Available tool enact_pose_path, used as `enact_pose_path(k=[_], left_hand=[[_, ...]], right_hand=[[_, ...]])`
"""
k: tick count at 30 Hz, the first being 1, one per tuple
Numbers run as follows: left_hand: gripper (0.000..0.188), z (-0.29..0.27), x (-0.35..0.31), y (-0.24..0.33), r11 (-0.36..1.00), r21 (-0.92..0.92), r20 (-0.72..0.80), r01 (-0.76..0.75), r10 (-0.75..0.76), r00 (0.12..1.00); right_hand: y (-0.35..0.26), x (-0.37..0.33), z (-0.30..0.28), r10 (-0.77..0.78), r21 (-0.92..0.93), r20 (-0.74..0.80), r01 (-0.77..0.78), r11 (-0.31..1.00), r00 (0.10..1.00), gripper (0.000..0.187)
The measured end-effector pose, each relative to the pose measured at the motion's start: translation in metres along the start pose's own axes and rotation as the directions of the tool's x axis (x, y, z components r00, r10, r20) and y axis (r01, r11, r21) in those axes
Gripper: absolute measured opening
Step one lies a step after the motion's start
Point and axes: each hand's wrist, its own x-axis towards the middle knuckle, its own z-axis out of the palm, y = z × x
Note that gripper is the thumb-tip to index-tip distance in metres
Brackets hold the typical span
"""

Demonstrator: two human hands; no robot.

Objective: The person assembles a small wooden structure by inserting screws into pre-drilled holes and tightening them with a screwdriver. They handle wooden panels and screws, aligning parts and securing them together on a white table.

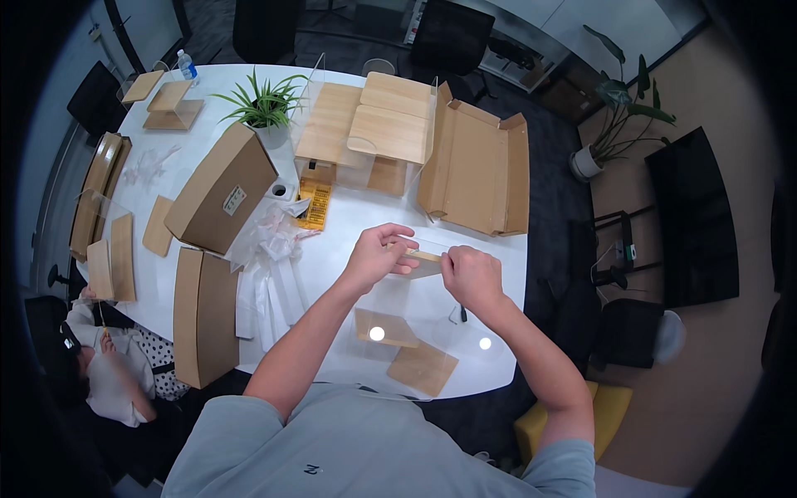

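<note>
- While gripping a thin wood-grain board [427, 264] just above the glossy white worktop [515, 264], working bare-handed, with the smooth slab foreshortened and its pale edge showing.
- Curled loosely around the board's left end with the left hand [383, 251]; pinched firmly at the right end with the right hand [473, 276], thumb near the edge.
- Held beyond two flat, straight-edged wood-grain pieces [423, 368] near the worktop's front edge, and a small dark-handled tool [463, 314].
- Flanked on the left by crumpled, translucent plastic wrapping [274, 236], long white strips [286, 290] and two matte brown cardboard boxes [205, 319].
- Backed by clear-sided wood-grain shelves [390, 133], a shallow, open cardboard tray [473, 166], a flat yellow packet [315, 206] and a spiky-leaved green plant [266, 100].
</note>
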Motion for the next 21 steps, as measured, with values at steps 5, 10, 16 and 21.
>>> enact_pose_path(k=[5, 10, 16, 21], left_hand=[[0.03, 0.0, 0.003, 0.0, 1.0, 0.007, -0.011, -0.009, 0.009, 1.0], [0.03, -0.001, 0.005, -0.002, 1.0, 0.007, -0.007, -0.001, 0.001, 1.0], [0.029, 0.0, 0.003, 0.0, 1.0, 0.002, -0.008, 0.003, -0.003, 1.0], [0.029, -0.001, 0.002, 0.0, 1.0, 0.021, -0.007, -0.01, 0.01, 1.0]], right_hand=[[0.001, 0.0, -0.007, -0.105, -0.037, -0.009, 0.105, 0.994, 0.994, 0.029], [0.002, 0.003, -0.007, -0.076, -0.063, 0.055, 0.079, 0.995, 0.996, 0.032], [-0.001, 0.003, -0.018, -0.095, -0.162, 0.096, 0.11, 0.981, 0.991, 0.031], [-0.016, 0.014, -0.022, -0.183, -0.09, -0.078, 0.176, 0.98, 0.98, 0.03]])
